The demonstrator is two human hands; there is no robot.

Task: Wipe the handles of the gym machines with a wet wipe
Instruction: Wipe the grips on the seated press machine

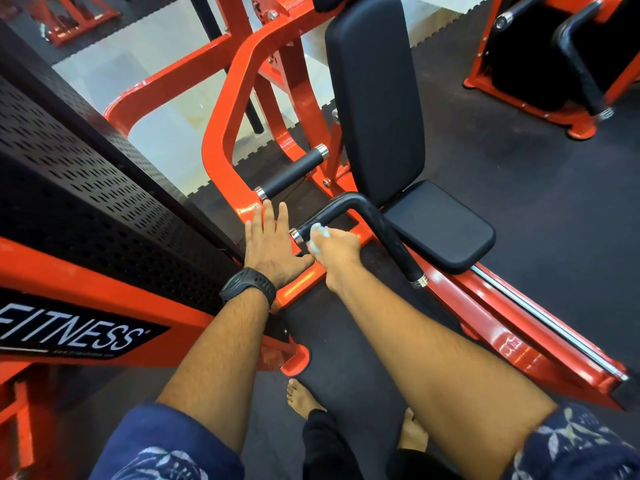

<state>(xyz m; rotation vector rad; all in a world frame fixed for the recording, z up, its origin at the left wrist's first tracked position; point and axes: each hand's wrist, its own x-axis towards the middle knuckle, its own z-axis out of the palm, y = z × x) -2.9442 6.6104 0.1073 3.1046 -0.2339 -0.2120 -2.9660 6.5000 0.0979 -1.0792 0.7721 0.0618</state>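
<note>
Head view is catching my right grip (337,251) clenching the wet wipe (318,237) around the bent handle (349,200) beside the seat (440,226), left grip (268,244) lying released farther from it, while the straight handle (292,173) is probably awaiting wiping.

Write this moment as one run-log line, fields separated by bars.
right hand: rubs wet wipe on bent black handle | left hand: open, on orange frame | straight black handle: untouched
</note>
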